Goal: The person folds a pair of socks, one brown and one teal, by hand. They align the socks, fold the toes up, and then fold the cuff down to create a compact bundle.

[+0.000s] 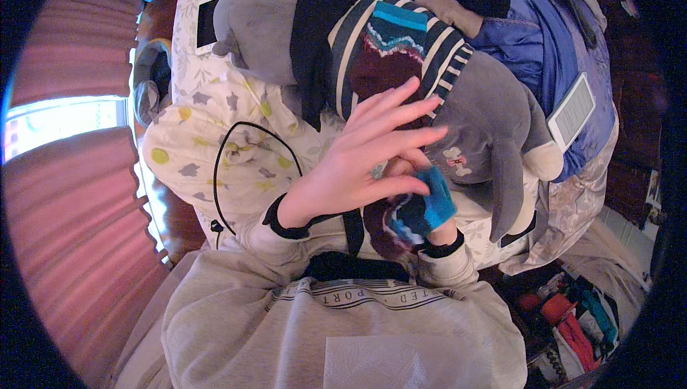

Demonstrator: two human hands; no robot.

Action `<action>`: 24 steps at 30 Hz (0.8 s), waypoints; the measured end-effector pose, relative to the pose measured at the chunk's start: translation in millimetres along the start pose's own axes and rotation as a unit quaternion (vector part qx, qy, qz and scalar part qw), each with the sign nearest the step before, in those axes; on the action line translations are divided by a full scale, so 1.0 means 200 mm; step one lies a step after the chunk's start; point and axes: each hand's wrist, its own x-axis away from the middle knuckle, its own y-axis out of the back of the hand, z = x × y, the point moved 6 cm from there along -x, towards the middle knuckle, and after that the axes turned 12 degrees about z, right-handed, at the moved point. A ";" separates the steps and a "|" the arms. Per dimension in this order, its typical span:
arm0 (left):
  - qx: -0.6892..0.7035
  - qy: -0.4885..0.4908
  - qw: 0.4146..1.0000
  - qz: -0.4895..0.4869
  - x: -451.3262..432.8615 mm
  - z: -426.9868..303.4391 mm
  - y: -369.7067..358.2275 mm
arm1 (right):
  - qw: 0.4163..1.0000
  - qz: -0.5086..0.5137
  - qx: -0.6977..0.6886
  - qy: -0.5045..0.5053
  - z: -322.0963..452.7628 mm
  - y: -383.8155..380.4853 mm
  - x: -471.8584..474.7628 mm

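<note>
My left hand is spread, its fingers apart and holding nothing, above my right hand. A patterned sock with a bright blue cuff and a dark red foot lies over my right hand, whose curled fingers show at the cuff's upper edge; its palm is hidden. Just beyond my left fingers, a similar sock lies flat on the striped shirt of a large grey plush dog. The dog lies on its side across the bed, with a small bone design on its head.
A patterned cushion with a black cord lies at left. A white-framed device is at upper left, an e-reader on blue fabric at right. A dark-screened device sits near the bed's edge. Clothes fill the lower right.
</note>
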 end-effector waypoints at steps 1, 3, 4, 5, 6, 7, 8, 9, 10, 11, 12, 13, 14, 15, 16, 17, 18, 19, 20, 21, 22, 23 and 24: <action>-0.002 0.011 1.000 -0.009 0.00 0.01 0.00 | 0.996 -0.016 0.080 0.047 0.04 0.02 -0.01; 0.072 0.047 0.996 -0.012 0.02 0.05 0.00 | 0.971 -0.019 0.182 0.152 0.13 0.01 -0.01; 0.160 0.081 0.984 0.003 0.03 0.08 0.00 | 0.963 -0.095 0.216 0.130 0.13 0.03 0.02; 0.247 0.121 0.961 0.020 0.05 0.11 -0.02 | 0.959 -0.122 0.221 0.131 0.14 0.04 0.03; 0.316 0.144 0.937 0.027 0.06 0.12 -0.04 | 0.958 -0.198 0.187 0.092 0.13 0.07 0.06; 0.317 0.171 0.931 0.057 0.07 0.13 -0.05 | 0.949 -0.275 0.149 0.046 0.11 0.09 0.10; 0.317 0.196 0.924 0.088 0.08 0.14 -0.06 | 0.953 -0.249 0.163 0.050 0.12 0.09 0.09; 0.320 0.213 0.917 0.111 0.09 0.14 -0.07 | 0.950 -0.266 0.155 0.055 0.12 0.09 0.09; 0.191 0.210 0.950 0.133 0.09 0.15 -0.06 | 0.946 -0.284 0.146 0.060 0.12 0.10 0.09; 0.148 0.216 0.954 0.148 0.09 0.15 -0.06 | 0.945 -0.294 0.126 0.070 0.12 0.10 0.09; 0.105 0.221 0.956 0.163 0.09 0.16 -0.07 | 0.940 -0.303 0.135 0.077 0.11 0.11 0.08; 0.062 0.226 0.956 0.176 0.09 0.17 -0.08 | 0.944 -0.301 0.105 0.089 0.11 0.12 0.08; 0.067 0.240 0.953 0.171 0.10 0.19 -0.08 | 0.946 -0.298 0.076 0.102 0.11 0.12 0.07; 0.076 0.237 0.955 0.161 0.10 0.19 -0.08 | 0.948 -0.294 0.046 0.114 0.10 0.13 0.07; 0.084 0.233 0.957 0.152 0.09 0.20 -0.08 | 0.948 -0.291 0.036 0.123 0.10 0.13 0.07; 0.093 0.228 0.959 0.143 0.09 0.20 -0.08 | 0.948 -0.287 0.025 0.132 0.10 0.14 0.07; 0.099 0.230 0.959 0.135 0.10 0.20 -0.08 | 0.948 -0.284 0.015 0.141 0.10 0.15 0.07; 0.107 0.231 0.959 0.127 0.10 0.21 -0.07 | 0.949 -0.279 0.001 0.150 0.09 0.15 0.07; 0.115 0.229 0.959 0.118 0.10 0.21 -0.06 | 0.956 -0.265 0.012 0.130 0.09 0.16 0.07; 0.136 0.252 0.950 0.126 0.11 0.22 -0.06 | 0.955 -0.266 0.004 0.128 0.08 0.16 0.07; 0.159 0.271 0.940 0.132 0.12 0.24 -0.06 | 0.954 -0.269 -0.005 0.129 0.08 0.17 0.07; 0.183 0.283 0.932 0.136 0.12 0.24 -0.06 | 0.954 -0.273 -0.013 0.127 0.07 0.18 0.08; 0.211 0.265 0.930 0.144 0.12 0.24 -0.06 | 0.955 -0.261 -0.026 0.138 0.08 0.19 0.08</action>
